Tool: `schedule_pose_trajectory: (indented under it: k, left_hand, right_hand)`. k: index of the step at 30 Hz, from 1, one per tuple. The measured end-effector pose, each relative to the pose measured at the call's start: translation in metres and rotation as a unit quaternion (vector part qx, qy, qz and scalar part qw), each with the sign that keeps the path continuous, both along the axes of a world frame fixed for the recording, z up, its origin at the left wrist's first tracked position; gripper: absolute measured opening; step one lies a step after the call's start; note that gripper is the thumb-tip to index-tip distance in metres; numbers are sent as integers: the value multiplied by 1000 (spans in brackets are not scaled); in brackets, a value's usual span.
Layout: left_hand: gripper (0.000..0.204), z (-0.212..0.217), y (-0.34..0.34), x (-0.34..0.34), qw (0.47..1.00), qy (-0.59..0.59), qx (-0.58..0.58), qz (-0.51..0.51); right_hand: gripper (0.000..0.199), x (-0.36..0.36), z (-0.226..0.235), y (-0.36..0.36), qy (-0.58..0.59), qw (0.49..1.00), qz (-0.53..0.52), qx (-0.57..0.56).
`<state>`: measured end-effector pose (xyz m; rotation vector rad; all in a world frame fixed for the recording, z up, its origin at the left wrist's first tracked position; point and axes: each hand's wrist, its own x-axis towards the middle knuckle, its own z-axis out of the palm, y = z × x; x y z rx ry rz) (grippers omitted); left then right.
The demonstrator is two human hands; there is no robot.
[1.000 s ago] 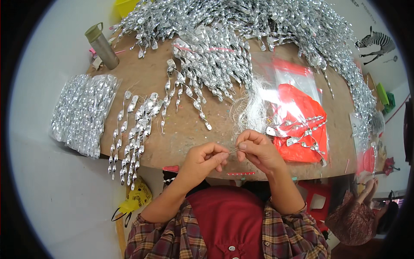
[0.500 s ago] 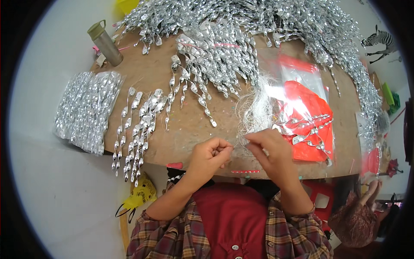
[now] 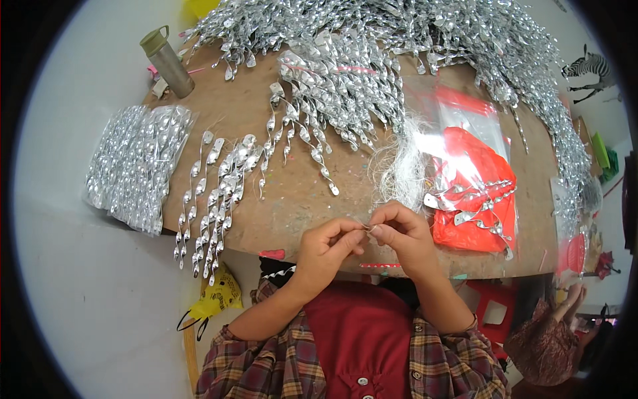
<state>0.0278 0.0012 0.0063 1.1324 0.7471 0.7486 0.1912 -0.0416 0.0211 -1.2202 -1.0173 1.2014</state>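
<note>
My left hand (image 3: 327,251) and my right hand (image 3: 404,241) meet over the table's near edge, fingertips pinched close together. Between them runs a thin thread (image 3: 367,227), only barely visible. Just beyond my right hand lies a loose bundle of white threads (image 3: 402,174). Part of a twisted silver strip (image 3: 279,272) shows beside my left wrist; whether it joins the thread I cannot tell. To my right, several silver spirals (image 3: 475,199) rest on a red plastic bag (image 3: 458,233). Left of my hands, more twisted strips (image 3: 216,199) lie in a row, their ends over the edge.
A large heap of silver spirals (image 3: 372,26) covers the far side, with a flat pile (image 3: 339,86) before it. A filled clear bag (image 3: 136,169) sits at the left edge, near a metal bottle (image 3: 169,66). Another person (image 3: 548,339) is at the lower right.
My right hand has come down and left to meet my left hand. Their fingertips, apart before, are now together at the thread.
</note>
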Motion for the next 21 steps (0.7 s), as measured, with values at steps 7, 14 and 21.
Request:
schedule_pose_trajectory:
  k: [7,14,21]
  left_hand:
    - [16,-3,1,-1,997,-39,-60,24]
    - [16,-2,3,-1,997,-35,-66,13]
    - [9,4,3,2,999,2,-48,3]
  right_hand:
    - [11,1,-4,3,152,984,34,-90]
    - [11,4,-4,2,132,987,44,-84]
    - [13,10,2,2,-24,999,42,-1]
